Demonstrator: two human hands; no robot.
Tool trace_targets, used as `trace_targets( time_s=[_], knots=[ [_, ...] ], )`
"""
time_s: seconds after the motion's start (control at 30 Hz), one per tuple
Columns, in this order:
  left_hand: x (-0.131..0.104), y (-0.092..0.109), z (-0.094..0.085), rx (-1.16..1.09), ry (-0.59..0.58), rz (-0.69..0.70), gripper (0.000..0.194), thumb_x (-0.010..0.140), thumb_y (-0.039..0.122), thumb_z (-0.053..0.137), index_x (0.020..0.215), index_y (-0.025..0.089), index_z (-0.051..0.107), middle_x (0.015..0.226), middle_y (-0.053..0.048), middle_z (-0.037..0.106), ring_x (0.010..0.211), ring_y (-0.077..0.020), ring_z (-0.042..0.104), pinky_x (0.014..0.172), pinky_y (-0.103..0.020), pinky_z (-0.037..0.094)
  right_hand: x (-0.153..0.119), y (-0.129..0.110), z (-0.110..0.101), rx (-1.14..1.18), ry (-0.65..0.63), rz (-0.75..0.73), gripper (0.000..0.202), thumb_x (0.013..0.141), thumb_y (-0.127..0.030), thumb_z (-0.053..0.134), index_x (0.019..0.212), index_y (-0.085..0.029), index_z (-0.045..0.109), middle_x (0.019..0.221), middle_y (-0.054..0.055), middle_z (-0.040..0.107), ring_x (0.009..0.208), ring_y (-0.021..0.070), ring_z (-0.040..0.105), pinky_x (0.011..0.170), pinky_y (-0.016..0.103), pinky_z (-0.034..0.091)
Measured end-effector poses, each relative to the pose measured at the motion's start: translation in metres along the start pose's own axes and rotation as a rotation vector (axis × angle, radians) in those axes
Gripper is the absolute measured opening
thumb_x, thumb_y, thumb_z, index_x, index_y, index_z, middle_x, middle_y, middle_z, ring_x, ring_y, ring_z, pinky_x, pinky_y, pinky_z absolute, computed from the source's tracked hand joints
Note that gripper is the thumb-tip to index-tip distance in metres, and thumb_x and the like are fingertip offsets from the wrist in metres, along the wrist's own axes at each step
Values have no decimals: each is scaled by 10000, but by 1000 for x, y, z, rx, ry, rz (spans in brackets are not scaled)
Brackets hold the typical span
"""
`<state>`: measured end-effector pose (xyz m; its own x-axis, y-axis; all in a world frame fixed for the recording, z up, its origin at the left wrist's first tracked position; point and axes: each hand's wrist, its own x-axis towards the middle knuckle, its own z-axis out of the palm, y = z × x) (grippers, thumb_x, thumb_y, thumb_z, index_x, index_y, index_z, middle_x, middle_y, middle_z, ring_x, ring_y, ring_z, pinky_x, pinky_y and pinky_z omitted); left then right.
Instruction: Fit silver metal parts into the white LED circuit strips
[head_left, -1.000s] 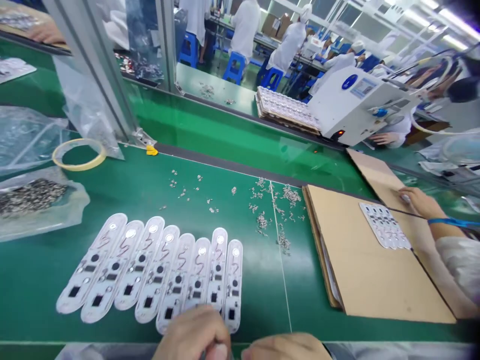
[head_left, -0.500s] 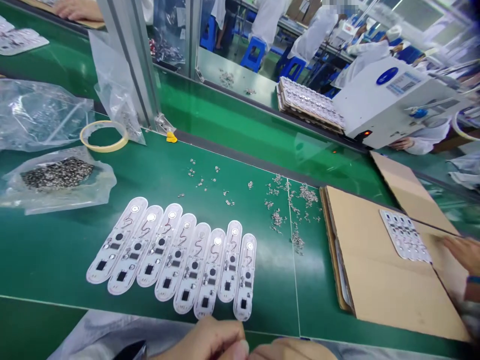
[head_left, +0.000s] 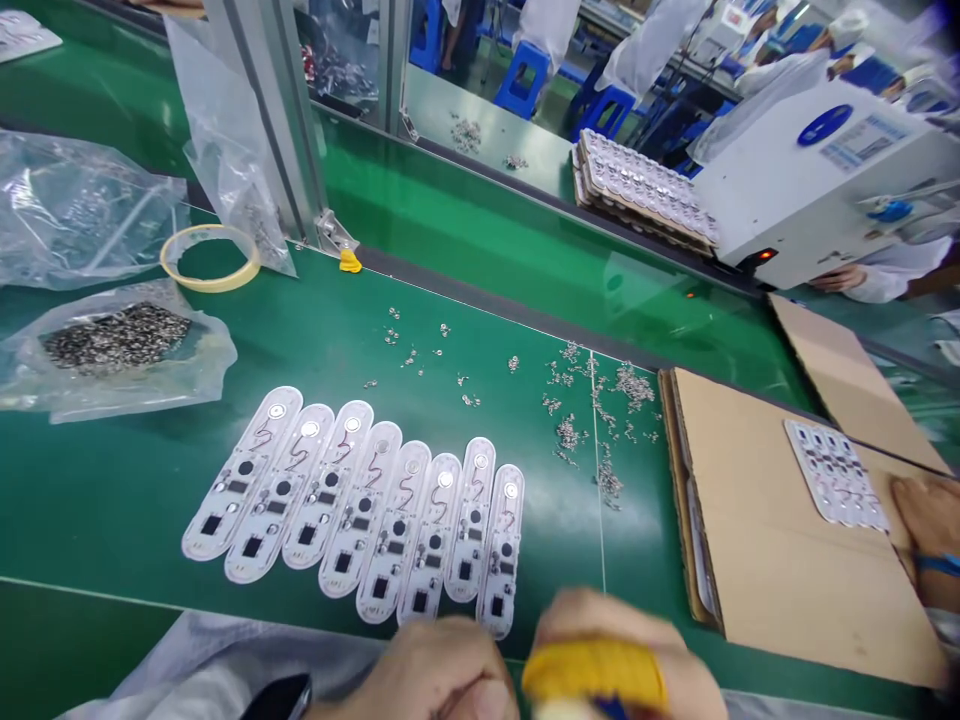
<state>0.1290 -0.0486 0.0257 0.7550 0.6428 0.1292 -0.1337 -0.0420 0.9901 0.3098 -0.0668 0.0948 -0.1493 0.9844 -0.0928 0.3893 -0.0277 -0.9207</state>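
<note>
Several long white rounded panels [head_left: 343, 500] with black parts and thin wires lie side by side on the green table [head_left: 112, 480]. At the bottom edge, my left hand [head_left: 442, 670] is closed just below the panels' lower ends; what it holds, if anything, is hidden. Beside it on the right, my right hand [head_left: 622, 650] is curled, with a yellow wrap [head_left: 596, 672] across its fingers and something blue below. Motion blurs this hand, and whatever it grips cannot be made out. Small metal parts [head_left: 568, 434] are scattered beyond the panels.
An open bag of metal parts [head_left: 116, 340] and a tape ring [head_left: 210, 260] lie left, near a metal post [head_left: 262, 110]. Cardboard [head_left: 780, 560] with a white panel sheet [head_left: 836, 475] lies right, beside another person's hand [head_left: 926, 515]. A white machine [head_left: 810, 190] stands behind.
My right hand has risen and moved right, away from my left, and the yellow wrap now shows. The other person's hand by the panel sheet has shifted. The view has moved slightly.
</note>
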Motion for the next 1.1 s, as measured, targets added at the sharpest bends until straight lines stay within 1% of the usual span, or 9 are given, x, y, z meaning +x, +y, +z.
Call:
trace_targets(
  time_s=[0.03,0.1,0.17,0.27,0.43,0.6,0.73,1.0,1.1],
  knots=[
    [1,0,0,185,55,70,431,1009,409,251,733,182,492,640,24,554,602,-80,486,547,-192,384,7,8,-3,2,41,-2,71,786,-295,677,752,-234,685,647,16,641,521,140,604,465,218,519],
    [3,-4,1,538,137,209,278,1000,268,363,835,174,565,800,17,650,769,-104,551,657,-224,418,22,27,-8,16,67,64,96,763,-267,676,696,-198,671,677,28,623,519,120,565,450,210,491],
    [5,-9,3,800,179,321,156,954,186,467,875,163,599,916,16,668,900,-129,563,753,-252,428,33,45,-11,47,-10,183,140,759,-290,659,690,-170,676,718,42,609,528,108,538,445,207,476],
    [6,-19,3,987,128,404,177,946,155,454,930,148,630,1082,-10,652,1076,-170,535,949,-308,383,42,60,-13,74,-136,283,194,769,-334,639,718,-154,692,793,60,606,589,113,541,491,220,485],
    [2,-27,2,1059,91,398,188,940,142,461,977,163,644,1173,7,626,1136,-169,517,1025,-326,351,49,57,-18,104,-249,297,209,794,-348,618,753,-160,701,790,46,591,581,102,504,494,222,471],
    [-1,-27,4,1067,81,387,200,945,153,455,1015,171,641,1212,8,612,1164,-167,508,1035,-329,355,58,48,-23,-7,-299,276,167,798,-303,611,758,-167,700,792,47,613,585,111,533,503,230,487],
    [0,-26,3,1056,81,388,214,950,143,440,1013,165,643,1201,12,619,1158,-164,510,1043,-322,343,62,47,-25,-114,-351,237,155,804,-250,573,752,-168,695,795,46,626,574,107,533,481,217,458],
    [0,-26,3,1059,81,389,255,971,150,394,1018,168,643,1177,20,634,1141,-164,517,1016,-319,350,66,45,-23,-282,-357,122,200,817,-198,526,752,-184,715,765,33,647,506,94,491,448,224,413],
    [1,-26,4,1057,103,401,268,968,136,383,1003,166,647,1168,17,639,1141,-166,517,1015,-324,344,61,40,-19,-333,-306,71,214,829,-182,509,759,-188,712,783,37,659,531,108,530,452,230,431]
  ],
)
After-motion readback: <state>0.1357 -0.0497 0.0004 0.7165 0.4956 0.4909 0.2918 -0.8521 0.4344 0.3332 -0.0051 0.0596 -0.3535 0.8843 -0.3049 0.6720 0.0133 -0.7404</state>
